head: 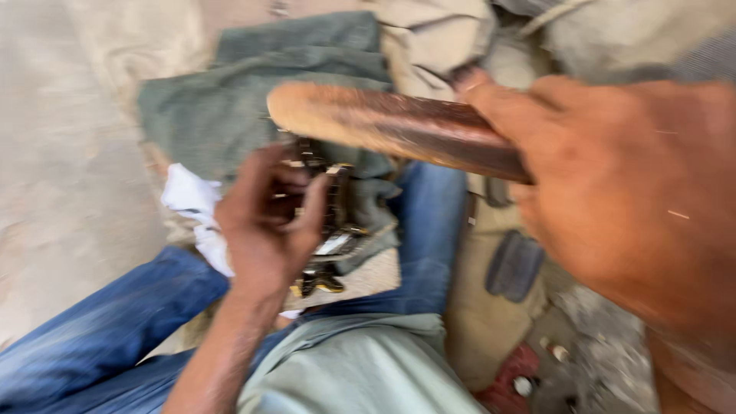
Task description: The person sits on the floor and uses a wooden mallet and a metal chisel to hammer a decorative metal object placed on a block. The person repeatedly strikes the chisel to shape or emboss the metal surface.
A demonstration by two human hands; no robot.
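My right hand (621,192) fills the right side, closed around a long brown wooden handle (383,123) that reaches left across the picture; its rounded end is blurred. Lower, near the middle, my left hand (264,222) grips a small dark metal part (333,222) with pale and yellowish bits. The part rests over a grey-green cloth (245,100) spread on the ground between my legs. The wooden handle hangs just above the metal part, apart from it.
My legs in blue jeans (100,322) frame the spot; a pale shirt hem (345,368) lies below. A white rag (192,199) sits left of my left hand. Tan cloth bags (491,322) and a red object (514,376) lie at lower right. Sandy ground (61,115) lies left.
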